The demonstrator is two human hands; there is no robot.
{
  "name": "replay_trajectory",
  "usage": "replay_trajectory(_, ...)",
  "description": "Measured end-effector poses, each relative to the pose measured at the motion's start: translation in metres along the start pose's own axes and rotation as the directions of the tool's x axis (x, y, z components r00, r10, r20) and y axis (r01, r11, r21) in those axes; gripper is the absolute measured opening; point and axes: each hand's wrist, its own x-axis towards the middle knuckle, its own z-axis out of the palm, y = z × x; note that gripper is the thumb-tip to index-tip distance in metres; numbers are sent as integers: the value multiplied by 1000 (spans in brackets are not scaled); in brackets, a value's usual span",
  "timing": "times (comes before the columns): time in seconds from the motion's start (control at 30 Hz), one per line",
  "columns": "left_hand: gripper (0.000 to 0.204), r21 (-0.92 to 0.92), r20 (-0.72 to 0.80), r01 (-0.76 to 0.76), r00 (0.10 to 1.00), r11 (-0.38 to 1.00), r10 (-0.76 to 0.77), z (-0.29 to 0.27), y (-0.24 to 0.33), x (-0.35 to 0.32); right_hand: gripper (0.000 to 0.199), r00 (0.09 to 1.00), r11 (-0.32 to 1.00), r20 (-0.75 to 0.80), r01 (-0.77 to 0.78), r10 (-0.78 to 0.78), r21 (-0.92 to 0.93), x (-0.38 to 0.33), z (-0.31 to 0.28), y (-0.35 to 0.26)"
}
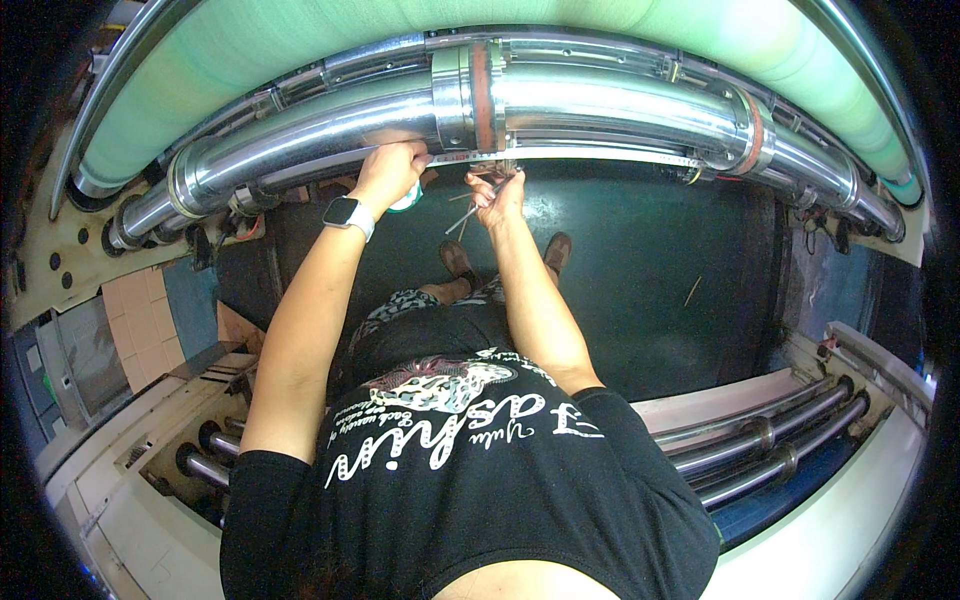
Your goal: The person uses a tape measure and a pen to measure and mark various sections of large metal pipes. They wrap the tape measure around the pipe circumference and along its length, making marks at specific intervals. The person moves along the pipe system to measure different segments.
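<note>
My left hand (388, 178), with a white watch (348, 214) on its wrist, is closed at the front of the steel shaft. Its fingertips meet a white strip with red and dark marks, like a measuring scale (560, 155). What lies inside the fingers is hidden; a small white and green thing (408, 198) shows beneath them. To its right, my right hand (503, 196) is turned up under the scale, fingers curled. A thin metal rod, possibly a hex key (460, 221), sticks out from it toward the lower left. Above both hands sits a steel collar with a reddish-brown ring (484, 97).
A large pale green roller (480, 22) spans the far side. The polished steel shaft (620, 105) carries another collar (750, 130) at right. Several thin rollers (770, 445) lie behind me at the lower right. My feet stand on a dark green floor (640, 260); brown cardboard (142, 325) is at left.
</note>
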Motion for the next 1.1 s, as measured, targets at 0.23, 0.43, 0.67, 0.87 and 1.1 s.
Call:
replay_trajectory(0.23, 18, -12, 19, 16, 1000, 1000, -15, 3, -2, 1, 51, 1000, 1000, -18, -2, 2, -5, 4, -4, 0)
replay_trajectory(0.43, 17, -10, -7, -4, 1000, 1000, 4, -1, 1, -1, 46, 995, 982, -86, 31, -47, -185, -10, -2, -5)
replay_trajectory(0.67, 18, -22, 5, 36, 999, 999, -36, -1, 1, -2, 36, 963, 815, -146, 105, -226, -571, -22, -53, -41)
replay_trajectory(0.87, 21, -7, 28, 38, 999, 999, -38, -2, 1, 0, 26, 917, 619, -183, 84, -354, -781, -56, -63, -51)
replay_trajectory(1.1, 19, -19, 1, 21, 1000, 1000, -21, 2, -1, 0, 17, 929, 468, -70, 117, -363, -876, -68, -63, -64)
